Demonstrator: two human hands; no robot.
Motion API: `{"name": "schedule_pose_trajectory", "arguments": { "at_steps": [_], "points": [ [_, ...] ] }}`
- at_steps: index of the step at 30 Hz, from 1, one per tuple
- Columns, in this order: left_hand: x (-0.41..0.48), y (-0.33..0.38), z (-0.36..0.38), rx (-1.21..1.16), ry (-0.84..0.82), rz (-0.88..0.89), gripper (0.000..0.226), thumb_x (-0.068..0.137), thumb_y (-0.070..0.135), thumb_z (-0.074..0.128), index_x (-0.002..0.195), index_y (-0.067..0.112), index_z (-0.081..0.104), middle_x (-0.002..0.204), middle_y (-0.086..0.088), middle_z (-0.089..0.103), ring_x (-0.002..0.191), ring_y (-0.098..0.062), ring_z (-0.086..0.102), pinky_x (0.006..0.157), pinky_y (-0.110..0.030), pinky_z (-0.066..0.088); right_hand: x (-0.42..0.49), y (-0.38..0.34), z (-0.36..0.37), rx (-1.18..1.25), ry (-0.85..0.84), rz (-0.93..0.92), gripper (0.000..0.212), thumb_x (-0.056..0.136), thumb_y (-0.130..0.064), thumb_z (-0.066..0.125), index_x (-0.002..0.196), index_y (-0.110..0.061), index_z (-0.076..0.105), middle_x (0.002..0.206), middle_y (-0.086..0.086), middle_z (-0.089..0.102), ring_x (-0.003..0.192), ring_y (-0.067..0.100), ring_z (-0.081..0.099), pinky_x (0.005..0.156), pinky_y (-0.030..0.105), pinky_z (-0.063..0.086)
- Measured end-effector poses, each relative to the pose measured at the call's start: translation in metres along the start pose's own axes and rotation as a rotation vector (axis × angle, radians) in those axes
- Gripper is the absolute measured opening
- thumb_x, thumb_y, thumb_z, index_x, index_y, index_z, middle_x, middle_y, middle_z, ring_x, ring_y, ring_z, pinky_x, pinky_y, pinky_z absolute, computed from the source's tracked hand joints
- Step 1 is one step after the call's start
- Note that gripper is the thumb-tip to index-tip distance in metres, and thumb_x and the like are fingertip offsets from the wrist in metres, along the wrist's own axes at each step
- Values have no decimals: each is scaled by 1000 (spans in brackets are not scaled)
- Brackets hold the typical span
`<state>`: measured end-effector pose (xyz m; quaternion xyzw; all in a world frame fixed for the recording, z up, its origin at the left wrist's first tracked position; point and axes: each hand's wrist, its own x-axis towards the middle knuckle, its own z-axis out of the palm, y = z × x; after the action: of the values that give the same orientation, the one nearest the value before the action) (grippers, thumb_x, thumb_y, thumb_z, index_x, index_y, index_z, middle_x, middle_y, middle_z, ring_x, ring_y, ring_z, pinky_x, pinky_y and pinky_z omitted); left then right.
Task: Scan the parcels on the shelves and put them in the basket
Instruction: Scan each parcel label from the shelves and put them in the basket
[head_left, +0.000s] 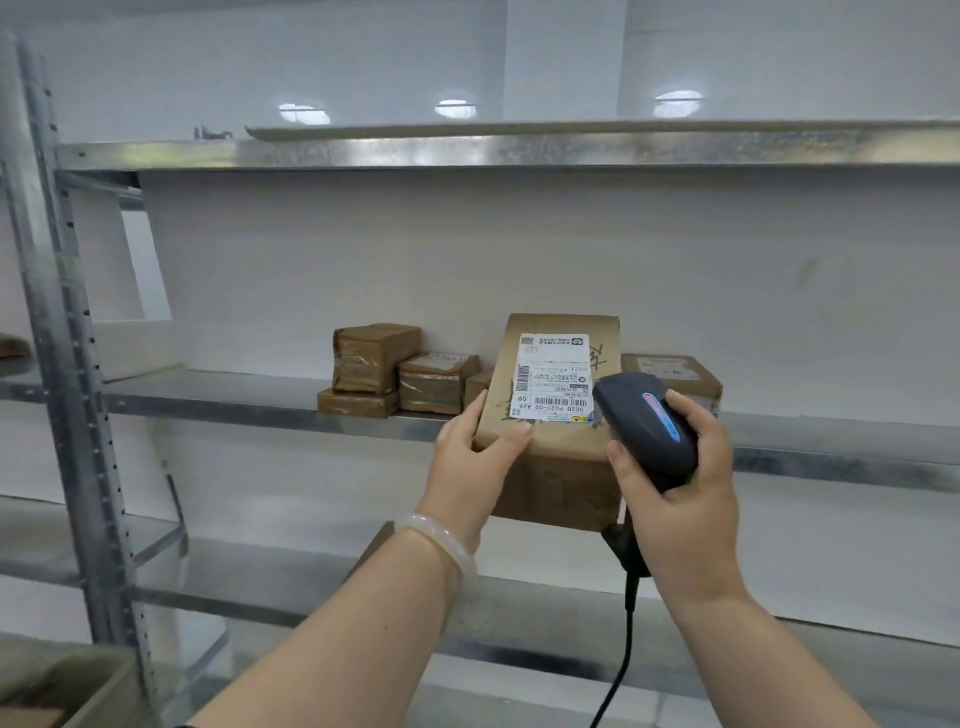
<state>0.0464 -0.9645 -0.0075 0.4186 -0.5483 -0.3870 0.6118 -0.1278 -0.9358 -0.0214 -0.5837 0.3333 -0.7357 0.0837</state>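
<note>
Inspecting the parcel (550, 431) first, we find it off the middle shelf (249, 400), raised in front of that shelf's front edge with its labelled face tilted up toward us. The left hand (475, 457) grips its near left corner, thumb pressed on the face beside the label (553, 371), fingers wrapped round the edge.

We judge the box stiff, paper-wrapped, dry rather than slippery, and light enough for one hand. A corner hold lets it swing, so support under the base or along a long side would be safer for carrying.

The right hand (678, 499) is clenched round the scanner (647, 428), whose nose is just beside the barcode, blue lamp lit, cable hanging. Behind it, other parcels (374, 364) sit on the shelf.
</note>
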Motion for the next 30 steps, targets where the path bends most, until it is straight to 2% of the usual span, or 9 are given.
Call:
{"name": "schedule_pose_trajectory", "arguments": {
  "at_steps": [4,7,9,12,13,17,23,27,30],
  "points": [
    [-20,4,-7,-102,-18,9,63,84,30,76,140,33,46,130,6,61,121,-14,57,104,-40,50,-16,-9,-3,-12,13,-24,60,79,-7,77,130,-23,50,116,-38,53,108,-8,54,84,3,41],
    [-33,-2,-16,-136,-56,-4,56,90,16,71,134,36,44,127,4,61,119,-17,58,104,-40,50,-31,-13,-5,-32,1,-65,60,78,-2,77,128,-22,50,114,-41,52,107,-11,53,83,2,40],
    [-38,-8,-25,-135,-75,-7,60,87,18,74,134,38,43,128,4,61,120,-20,59,103,-41,50,-43,-15,-4,-40,-13,-86,60,78,-3,78,127,-22,49,115,-41,52,106,-12,53,83,2,39],
    [-46,-19,-43,-91,-104,-26,90,67,35,80,147,36,38,134,5,60,123,-20,59,104,-45,50,-60,-17,1,-42,-38,-122,60,74,-13,76,126,-23,48,118,-38,52,107,-10,54,85,3,39],
    [-49,-22,-49,-77,-113,-33,92,64,38,80,146,39,39,136,4,59,123,-20,59,104,-45,50,-66,-17,3,-37,-51,-123,60,74,-14,74,127,-24,48,119,-37,52,108,-8,54,86,4,40],
    [-64,-40,-76,-78,-97,-64,67,75,24,78,132,45,50,129,8,64,117,-16,63,101,-41,52,-87,-15,16,-12,-134,-93,61,73,-14,74,126,-30,49,119,-32,54,109,-5,55,86,4,41],
    [-91,-70,-127,-83,3,-133,83,70,25,76,140,42,37,127,9,65,114,-12,64,88,-28,55,-125,-4,53,4,-291,-9,63,74,-10,77,122,-41,49,118,-37,54,105,-10,56,81,1,39],
    [-107,-90,-163,-78,115,-183,92,60,30,82,139,45,39,131,7,65,120,-16,61,92,-32,52,-149,5,86,41,-410,30,71,75,0,79,123,-42,47,118,-40,52,103,-12,55,80,1,39],
    [-119,-104,-187,-70,209,-208,100,55,31,84,145,38,40,132,5,65,124,-19,60,102,-39,49,-165,15,110,92,-483,70,70,77,-9,74,124,-51,44,120,-35,53,107,-4,56,85,8,43]
  ]
}}
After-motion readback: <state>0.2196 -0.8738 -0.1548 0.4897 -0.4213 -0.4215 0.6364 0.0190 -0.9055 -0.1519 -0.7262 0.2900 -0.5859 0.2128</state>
